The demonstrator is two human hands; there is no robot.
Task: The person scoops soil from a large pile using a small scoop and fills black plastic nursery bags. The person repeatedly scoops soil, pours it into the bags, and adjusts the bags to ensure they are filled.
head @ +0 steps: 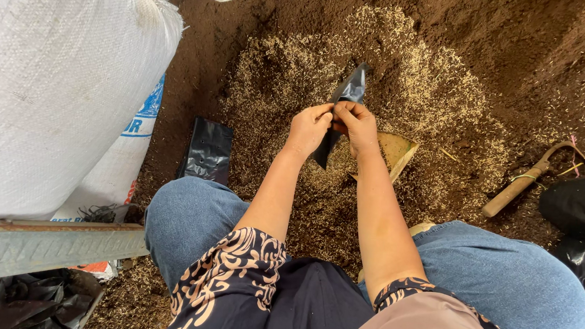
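Knees: we sat low in blue jeans point(508, 282) over the soil.
Left hand point(308, 128): our fingers were pinched shut on the small black bag point(346, 95).
Right hand point(357, 126): likewise clamped on its edge (thumbs nearly touching).
Bag: it hung upright above the husk-strewn soil mix point(426, 91).
Farther right: a wooden-handled tool point(519, 189) lay on the soil.

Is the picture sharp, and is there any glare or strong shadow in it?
Head view: even soft daylight, no hard shadows; both hands on the black plastic bag look sharp; the white sack is bright, nearly washed out; wide-angle lens bends the edges.
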